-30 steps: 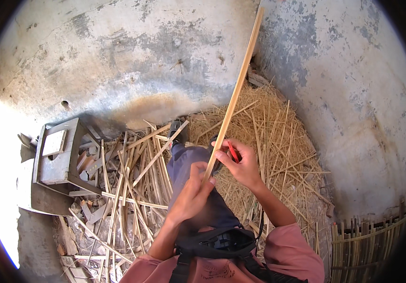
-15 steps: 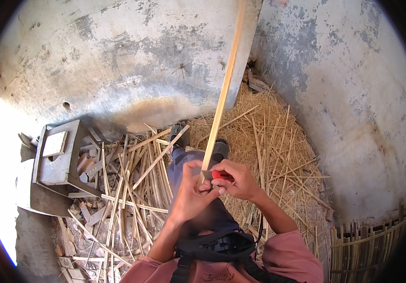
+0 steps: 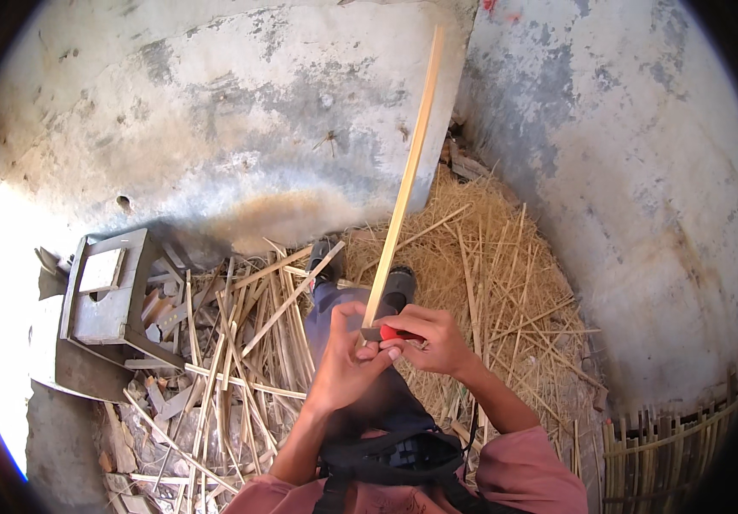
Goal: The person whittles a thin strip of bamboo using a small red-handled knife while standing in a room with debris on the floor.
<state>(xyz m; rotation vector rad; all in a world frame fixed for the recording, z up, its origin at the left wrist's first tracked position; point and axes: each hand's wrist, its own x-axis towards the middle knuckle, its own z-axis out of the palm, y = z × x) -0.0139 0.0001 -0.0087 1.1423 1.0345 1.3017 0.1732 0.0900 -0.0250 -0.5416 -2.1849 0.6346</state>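
My left hand (image 3: 342,358) is closed around the lower end of a long, pale strip (image 3: 402,193), which looks like split bamboo. The strip points up and away, leaning slightly right at its far tip. In my right hand (image 3: 435,341) is a knife (image 3: 388,332) with a red and black handle. Its short grey blade lies across the strip just above my left fingers. Both hands almost meet in front of my lap, thumbs close together. The strip's near end is hidden among the fingers.
Loose strips (image 3: 253,343) litter the floor on the left, and a heap of straw-like shavings (image 3: 506,283) lies right. A tipped wooden cabinet (image 3: 107,295) stands far left. Worn walls (image 3: 240,103) rise ahead. A slatted bamboo piece (image 3: 669,458) is at the lower right.
The strip has come down toward me, so its far tip now shows. The knife blade has turned to lie more level across it. Both hands stay close together.
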